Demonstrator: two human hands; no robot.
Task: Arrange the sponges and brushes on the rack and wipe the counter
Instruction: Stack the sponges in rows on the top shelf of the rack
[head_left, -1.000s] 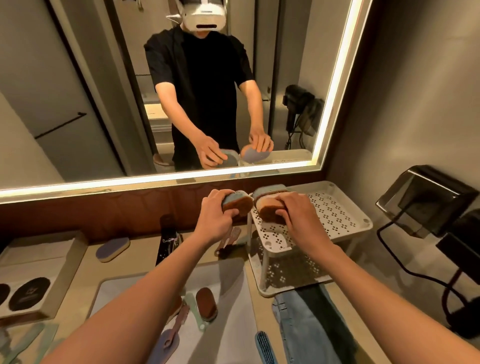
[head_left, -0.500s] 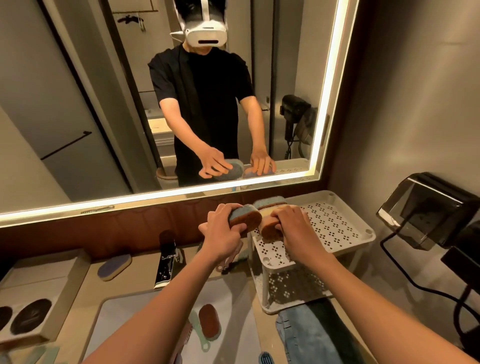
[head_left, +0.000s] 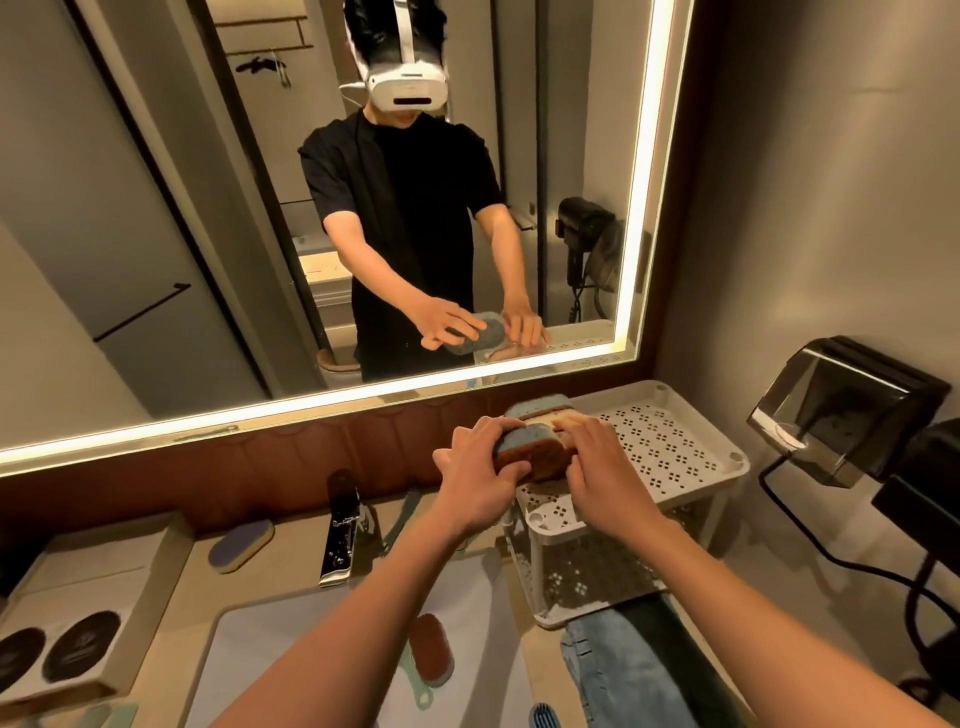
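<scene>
At the centre of the frame the left hand (head_left: 478, 467) has its grip closed round the left end of an oval sponge with a blue top and brown scouring underside (head_left: 535, 454). It holds the sponge on its long edge over the near left corner of the white perforated plastic rack (head_left: 670, 447). Just behind it, touching or nearly so, a second oval sponge with a blue top and cream middle (head_left: 540, 410) stands on the rack's top shelf. The right hand (head_left: 597, 467) lies over the place where the two sponges meet. Its fingers are bent, but I cannot tell whether its grip has hold of either sponge or only steadies them.

The main risk is the corner. The brown-bottomed sponge sits close to the rack's rim, so if released while tilted or half over the edge it would probably topple toward the white sink basin (head_left: 322, 649) at the lower centre. Standing on edge, both sponges look unsteady, and a nudge from either hand as it draws away could knock one into the other. The rack looks light, so pressing sideways might shift it on the beige worktop (head_left: 291, 566).

At the left, a blue and yellow sponge (head_left: 240, 540) lies on the worktop, and a brown-padded brush with a pale green handle (head_left: 428, 649) lies in the basin.
</scene>
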